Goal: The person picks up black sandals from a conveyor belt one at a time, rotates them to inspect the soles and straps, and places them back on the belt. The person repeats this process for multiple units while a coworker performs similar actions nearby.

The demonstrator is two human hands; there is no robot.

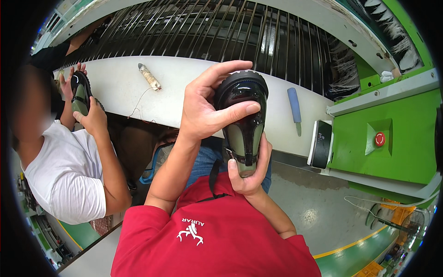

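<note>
A shoe (241, 94) in glossy black and olive green, with a thick ridged black sole and a small buckled strap, is held up in front of me. My left hand (203, 106) wraps round its wide end, with the thumb pressed across the glossy black upper and the fingers round the far side. Lower down, my right hand (251, 182) grips the narrow green end, its thumb beside the strap. The sole's underside is mostly hidden. Beyond the shoe lies a white work ledge (177, 74).
A taped tool (150, 77) with a thread and a blue-handled tool (294, 108) lie on the ledge. Metal rollers (184, 32) run behind it. On the right are a phone (320, 144) and a green machine with a red button (380, 139). A co-worker (74, 171) holds a similar shoe at left.
</note>
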